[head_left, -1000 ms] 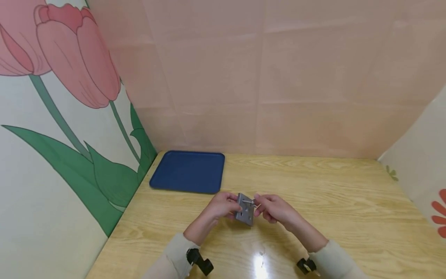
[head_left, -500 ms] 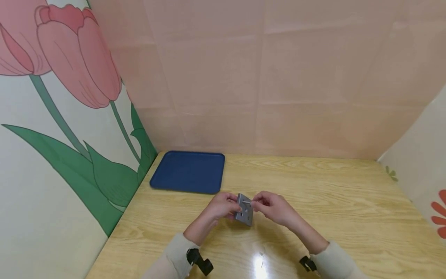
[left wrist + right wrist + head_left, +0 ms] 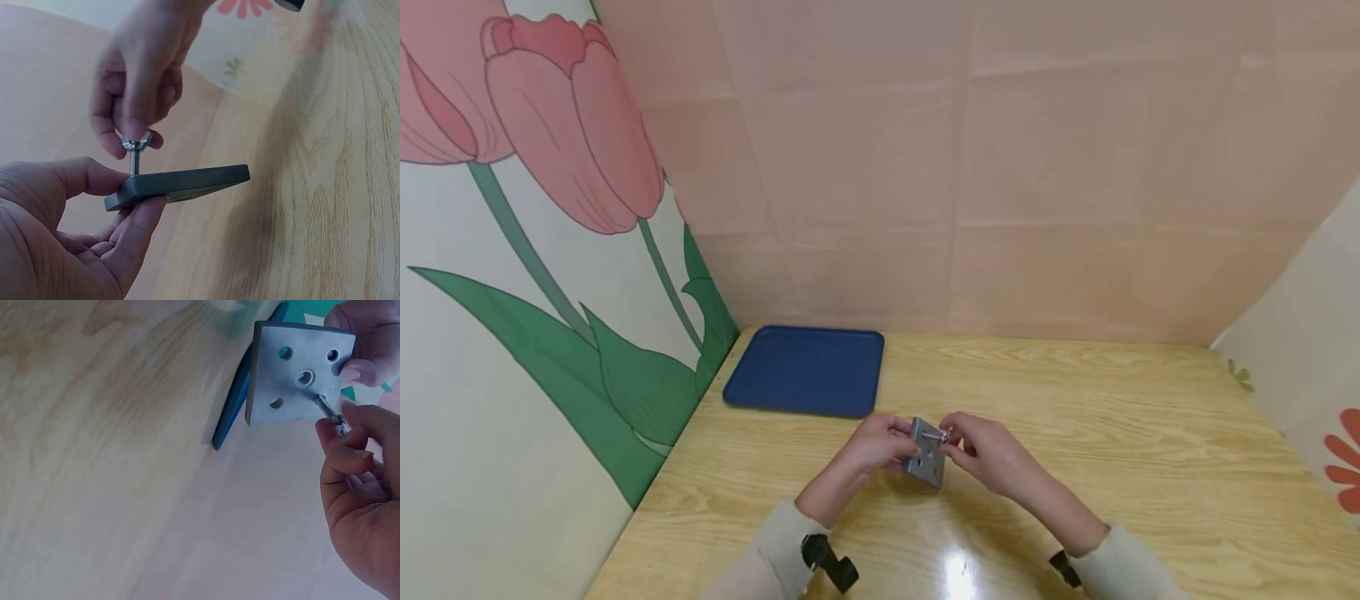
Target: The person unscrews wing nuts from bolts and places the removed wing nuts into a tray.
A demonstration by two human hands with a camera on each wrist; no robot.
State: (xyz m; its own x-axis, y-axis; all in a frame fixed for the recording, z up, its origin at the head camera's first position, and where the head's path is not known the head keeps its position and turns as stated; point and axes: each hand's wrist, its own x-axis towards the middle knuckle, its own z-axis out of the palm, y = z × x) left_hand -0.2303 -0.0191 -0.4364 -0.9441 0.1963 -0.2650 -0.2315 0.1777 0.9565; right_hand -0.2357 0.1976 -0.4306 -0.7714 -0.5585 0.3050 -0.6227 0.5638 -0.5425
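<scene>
A grey square metal plate [image 3: 927, 472] is held over the table by my left hand [image 3: 876, 442], which grips it at one edge between thumb and fingers. In the right wrist view the plate's face [image 3: 265, 375] shows several round holes. A silver wing screw [image 3: 134, 159] stands out from a hole near the plate's corner, its threaded shank partly exposed. My right hand [image 3: 992, 454] pinches the winged head with thumb and fingertips, partly covering it. The left wrist view shows the right hand [image 3: 147, 75] right above the screw, with the plate seen nearly edge-on.
A blue tray [image 3: 805, 371] lies at the back left of the wooden table [image 3: 1112, 433]. A pink sheet [image 3: 1037, 167] hangs behind, and a tulip-printed panel [image 3: 572, 250] stands on the left. Both wrists carry black camera mounts.
My right hand's fingers have shifted round the wing screw's head, changing their grip in small turns. The left hand and plate stay almost in place.
</scene>
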